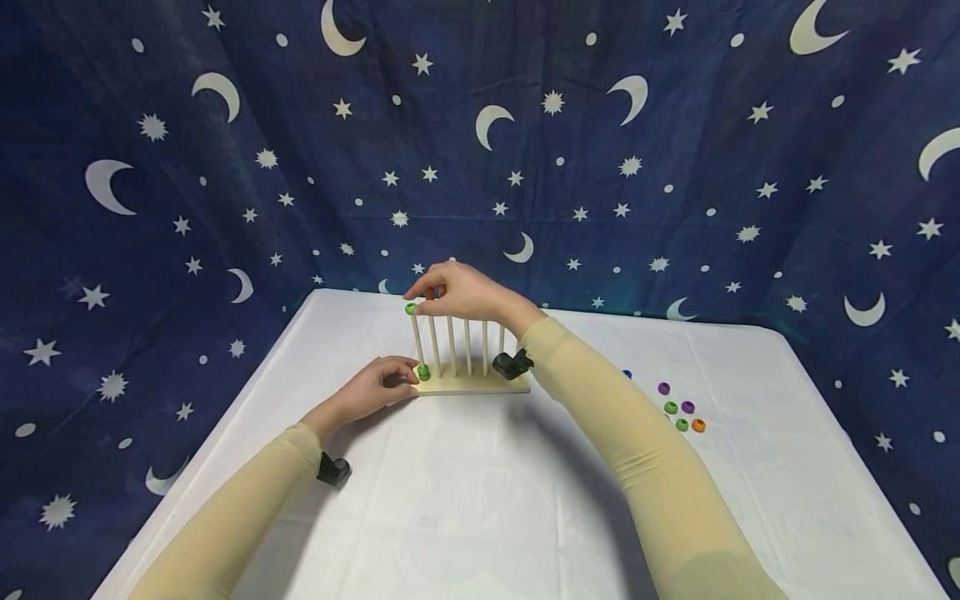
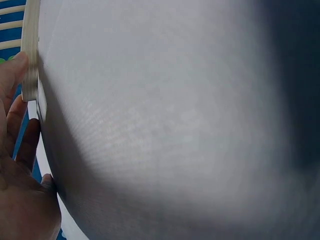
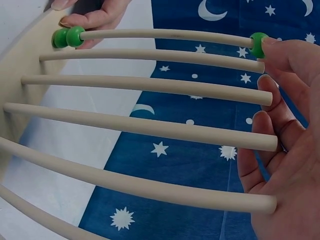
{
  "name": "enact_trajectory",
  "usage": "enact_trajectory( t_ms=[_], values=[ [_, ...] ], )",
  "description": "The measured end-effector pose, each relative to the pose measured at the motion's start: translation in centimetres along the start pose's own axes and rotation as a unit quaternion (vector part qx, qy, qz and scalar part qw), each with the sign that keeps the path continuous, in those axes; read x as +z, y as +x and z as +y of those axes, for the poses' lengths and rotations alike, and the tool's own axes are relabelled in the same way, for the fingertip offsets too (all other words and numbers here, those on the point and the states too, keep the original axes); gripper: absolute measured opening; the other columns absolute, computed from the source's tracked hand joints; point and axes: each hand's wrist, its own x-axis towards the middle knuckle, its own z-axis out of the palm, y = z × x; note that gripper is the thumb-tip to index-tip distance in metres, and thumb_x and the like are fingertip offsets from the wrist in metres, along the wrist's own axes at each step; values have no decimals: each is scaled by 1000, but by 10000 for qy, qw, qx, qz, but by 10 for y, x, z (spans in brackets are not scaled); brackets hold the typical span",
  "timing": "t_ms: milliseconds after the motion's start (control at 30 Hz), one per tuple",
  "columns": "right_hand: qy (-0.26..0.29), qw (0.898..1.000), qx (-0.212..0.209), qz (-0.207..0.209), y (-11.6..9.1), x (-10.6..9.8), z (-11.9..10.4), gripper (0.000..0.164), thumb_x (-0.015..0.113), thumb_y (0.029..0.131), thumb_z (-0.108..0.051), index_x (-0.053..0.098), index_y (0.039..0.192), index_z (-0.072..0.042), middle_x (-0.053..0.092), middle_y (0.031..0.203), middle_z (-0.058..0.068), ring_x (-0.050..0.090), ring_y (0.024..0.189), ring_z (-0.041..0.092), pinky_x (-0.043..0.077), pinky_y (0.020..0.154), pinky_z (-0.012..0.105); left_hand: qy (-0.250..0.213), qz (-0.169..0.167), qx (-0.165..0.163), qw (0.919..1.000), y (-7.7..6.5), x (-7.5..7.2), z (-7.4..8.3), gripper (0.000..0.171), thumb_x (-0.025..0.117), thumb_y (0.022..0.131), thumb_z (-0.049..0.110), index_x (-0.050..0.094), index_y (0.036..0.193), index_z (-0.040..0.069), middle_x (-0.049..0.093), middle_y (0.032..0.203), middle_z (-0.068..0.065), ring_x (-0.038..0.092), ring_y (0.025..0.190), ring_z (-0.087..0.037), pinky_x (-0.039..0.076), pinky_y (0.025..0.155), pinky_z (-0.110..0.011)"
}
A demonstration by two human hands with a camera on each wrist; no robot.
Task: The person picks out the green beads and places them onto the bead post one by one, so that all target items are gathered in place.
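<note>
A wooden peg rack (image 1: 472, 384) with several upright pegs stands on the table. My left hand (image 1: 377, 387) holds the left end of its base, fingers right at the corner in the left wrist view. Two green beads (image 3: 68, 37) sit stacked at the foot of the leftmost peg. Another green bead (image 3: 258, 45) is at that peg's top, pinched by my right hand (image 1: 463, 290), whose thumb (image 3: 280, 50) presses against it. The right hand's other fingers curl near the tops of the neighbouring pegs, which carry no beads.
To the right on the white table (image 1: 480, 492) lie loose beads: purple (image 1: 663, 388), green (image 1: 671, 407) and orange (image 1: 699, 425), with a blue bead (image 1: 627, 374) partly behind the right sleeve. A dark star-patterned curtain (image 1: 570, 150) hangs behind the table.
</note>
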Motion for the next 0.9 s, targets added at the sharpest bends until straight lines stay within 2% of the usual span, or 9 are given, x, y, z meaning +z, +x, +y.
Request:
enact_trajectory(
  t_ms=[67,267,533,667,733,900],
  values=[
    [-2,10000,0,-6,0,0,0,22,72,96,-31,78,116,-23,62,99,-3,53,92,16,46,79,32,31,11,-5,10000,2,1,-6,8,77,94,17,72,100,14,59,142,-13,45,138,-36,25,118,-57],
    [-59,10000,35,-13,1,2,0,17,74,95,-29,78,110,-25,63,98,-4,54,93,15,46,81,32,71,8,27,10000,2,0,-6,8,77,94,16,72,100,14,59,141,-12,47,137,-35,26,118,-57],
    [-170,9999,9,-11,2,2,3,19,75,94,-29,77,112,-23,64,97,-5,55,93,13,45,86,33,143,9,89,9999,2,0,-4,8,77,94,16,72,100,15,60,141,-12,47,137,-35,27,118,-56],
    [-238,9997,-5,41,1,1,3,20,75,94,-29,77,112,-23,65,97,-5,56,91,13,42,94,34,114,-29,41,9999,2,0,-2,8,76,94,15,72,101,14,58,143,-13,45,139,-35,25,119,-56],
    [-257,9997,3,52,0,0,4,20,74,94,-30,77,113,-23,64,98,-5,56,90,13,37,105,32,90,-51,29,9999,2,0,-2,8,75,95,15,72,101,14,57,144,-14,44,140,-36,24,119,-57],
    [-173,9998,76,103,-4,-6,4,21,74,95,-32,77,114,-23,64,99,-5,54,94,14,45,95,32,57,-51,-3,10000,2,-1,-4,7,75,95,16,71,101,14,55,145,-15,42,141,-38,24,119,-59]
  ],
)
